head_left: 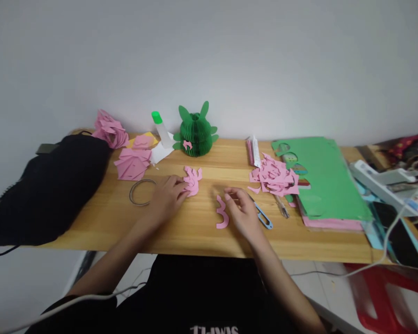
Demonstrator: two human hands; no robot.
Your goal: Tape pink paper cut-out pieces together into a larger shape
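Note:
My left hand [167, 197] lies low on the table, fingers stretched and their tips touching a small pile of pink paper cutouts [192, 182]. To the right, my right hand [242, 208] has thumb and fingertips drawn together just above the table. Whatever may be between those fingertips is blurred. Close beside its thumb lies a curved pink paper strip [223, 212] shaped like a 3. A blue-handled cutting tool [264, 217] rests partly behind my right hand. Behind both hands stands a green honeycomb-paper cactus [195, 134] with oval pads and a small pink cutout on its front.
Pink paper scraps [277, 176] heap at right, near a craft knife [282, 207] and green paper sheets [329, 178]. A glue bottle [163, 130], folded pink paper [133, 163] and a metal ring [132, 192] are left. A black bag [52, 190] covers the left end; a phone [397, 234] lies right.

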